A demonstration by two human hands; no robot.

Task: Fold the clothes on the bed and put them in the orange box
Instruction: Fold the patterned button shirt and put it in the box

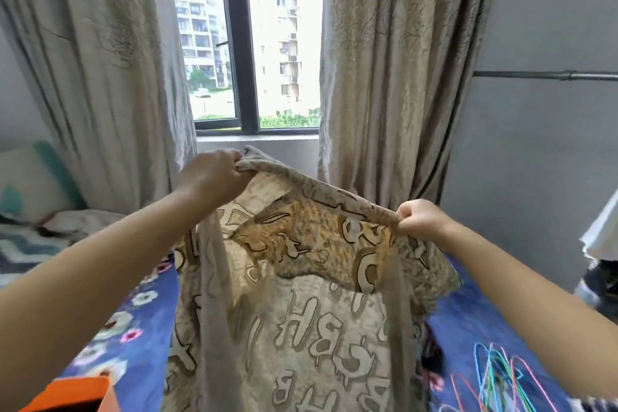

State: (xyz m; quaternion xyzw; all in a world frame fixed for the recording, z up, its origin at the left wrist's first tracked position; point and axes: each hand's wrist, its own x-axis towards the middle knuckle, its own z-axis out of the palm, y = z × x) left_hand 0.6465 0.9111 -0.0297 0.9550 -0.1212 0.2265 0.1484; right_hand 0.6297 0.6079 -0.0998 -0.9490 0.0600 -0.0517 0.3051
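Beige shirt (301,278) is hanging between my fists, left hand (214,177) and right hand (421,219) each pinching its top edge, so it is dropping flat for folding. I am keeping the box (77,393) waiting below my left arm.

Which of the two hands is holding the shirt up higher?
The left hand. It grips the beige lettered shirt up near the windowsill, while the right hand pinches the same edge lower down.
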